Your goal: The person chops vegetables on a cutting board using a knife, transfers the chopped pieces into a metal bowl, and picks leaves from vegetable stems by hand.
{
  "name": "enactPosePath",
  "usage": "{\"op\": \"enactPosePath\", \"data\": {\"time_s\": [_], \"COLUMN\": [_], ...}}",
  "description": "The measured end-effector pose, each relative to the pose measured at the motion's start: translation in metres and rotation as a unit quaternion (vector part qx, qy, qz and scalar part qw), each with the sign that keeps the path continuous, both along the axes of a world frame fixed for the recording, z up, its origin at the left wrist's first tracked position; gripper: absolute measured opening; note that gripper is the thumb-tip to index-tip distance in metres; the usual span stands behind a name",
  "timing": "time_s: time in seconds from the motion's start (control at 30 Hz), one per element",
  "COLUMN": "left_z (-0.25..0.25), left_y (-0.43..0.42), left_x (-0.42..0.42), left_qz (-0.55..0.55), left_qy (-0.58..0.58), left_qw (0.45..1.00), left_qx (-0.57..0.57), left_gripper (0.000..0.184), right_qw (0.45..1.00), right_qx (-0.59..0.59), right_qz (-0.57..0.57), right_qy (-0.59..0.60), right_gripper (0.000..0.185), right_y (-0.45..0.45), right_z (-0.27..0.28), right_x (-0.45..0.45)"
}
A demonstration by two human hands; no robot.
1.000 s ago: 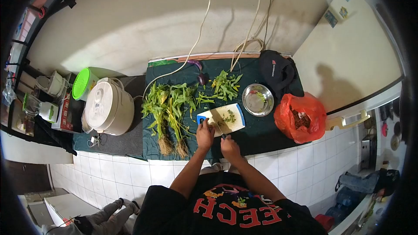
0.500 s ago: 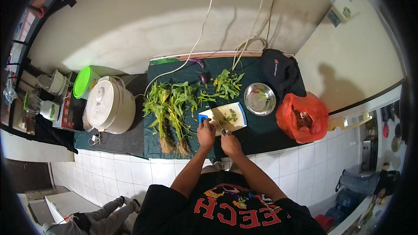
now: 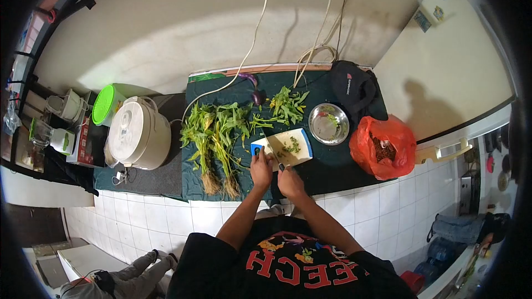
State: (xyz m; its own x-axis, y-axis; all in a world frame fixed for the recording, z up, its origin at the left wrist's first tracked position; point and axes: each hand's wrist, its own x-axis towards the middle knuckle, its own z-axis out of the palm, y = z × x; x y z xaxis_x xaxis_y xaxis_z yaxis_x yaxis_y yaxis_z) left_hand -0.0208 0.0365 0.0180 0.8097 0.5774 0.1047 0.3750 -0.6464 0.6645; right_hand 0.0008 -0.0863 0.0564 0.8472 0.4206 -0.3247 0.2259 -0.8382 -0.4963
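A white cutting board [image 3: 300, 156] with blue ends lies in front of me on the dark green cloth, with chopped green bits [image 3: 291, 145] on it. My right hand [image 3: 290, 182] is closed around the black handle of a knife [image 3: 271, 145], whose blade slants up and left across the board. At the board's left end, my left hand [image 3: 261, 170] has its fingers curled together beside the blade. Whatever those fingers hold is hidden. A metal bowl [image 3: 329, 124] with some green pieces inside stands right of the board.
Leafy greens with roots [image 3: 213, 144] lie left of the board, with loose leaves [image 3: 288, 106] and a purple eggplant [image 3: 256, 97] behind. Rightward are a black cap [image 3: 350, 86] and a red plastic bag [image 3: 377, 147]. A rice cooker [image 3: 140, 133] stands left. Another person's legs [image 3: 138, 271] show lower left.
The whole view has shifted slightly. My right hand and the knife have moved a touch left; my left hand stays at the board's left end.
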Motion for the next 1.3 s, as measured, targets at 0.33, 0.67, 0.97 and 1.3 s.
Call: {"op": "enactPosePath", "data": {"time_s": [0.33,0.67,0.97,1.3], "left_z": [-0.016,-0.010,-0.017,-0.018], "left_y": [0.009,0.018,0.010,0.004], "left_x": [0.001,0.001,-0.004,-0.010], "left_qz": [0.036,0.030,0.001,-0.022], "left_qy": [0.012,0.068,0.043,-0.003], "left_qw": [0.996,0.992,0.999,0.999], "left_qx": [-0.075,-0.100,-0.018,0.045], "left_gripper": [0.061,0.018,0.018,0.013], "right_qw": [1.000,1.000,0.999,0.999], "right_qx": [0.004,0.015,0.006,0.020], "right_qz": [-0.010,-0.001,-0.027,-0.019], "right_qy": [0.007,0.013,0.034,0.030], "right_gripper": [0.038,0.038,0.037,0.038], "right_y": [0.000,0.001,0.005,0.002], "right_z": [0.006,0.000,-0.001,-0.012], "right_x": [0.004,0.008,0.000,-0.005]}}
